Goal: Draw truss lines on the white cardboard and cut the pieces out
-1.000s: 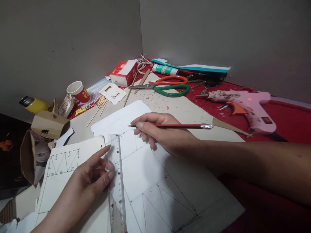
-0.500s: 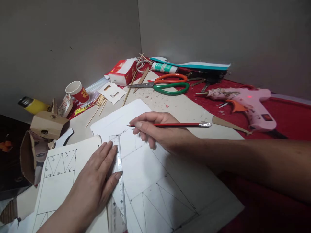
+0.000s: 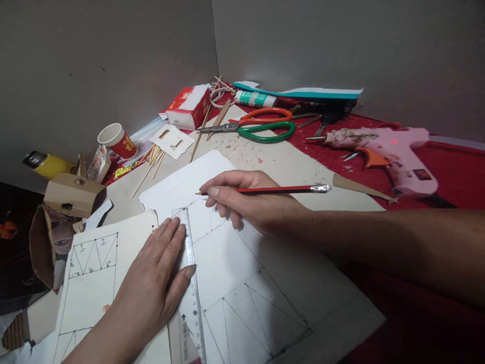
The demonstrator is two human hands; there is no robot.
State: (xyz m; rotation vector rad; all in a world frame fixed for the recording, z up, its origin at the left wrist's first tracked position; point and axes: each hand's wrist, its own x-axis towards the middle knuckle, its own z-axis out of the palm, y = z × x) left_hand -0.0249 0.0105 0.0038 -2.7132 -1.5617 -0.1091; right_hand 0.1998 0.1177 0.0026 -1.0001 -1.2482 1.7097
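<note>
My left hand (image 3: 157,270) lies flat with its fingers stretched over a clear plastic ruler (image 3: 196,303), pressing it on a white sheet (image 3: 215,278) with pencilled lines and triangles. Between the thumb and fingers of my right hand (image 3: 242,197) is a red and black pencil (image 3: 280,190). Its point faces left, just beyond the ruler's far end; whether it touches the sheet I cannot tell. Partly under my left forearm is a second sheet (image 3: 91,296) with a similar drawing, marked with figures.
Beyond the sheets lie scissors (image 3: 261,126), thin wooden sticks (image 3: 153,162), a red and white packet (image 3: 189,107) and a glue tube (image 3: 255,99). A paper cup (image 3: 121,141) and cut cardboard (image 3: 76,193) stand left. A pink glue gun (image 3: 405,162) with a lit red light lies right.
The ruler's near end has swung slightly right, and my left thumb has shifted right with it. My right hand keeps the pencil in nearly the same place. The view has tilted slightly.
</note>
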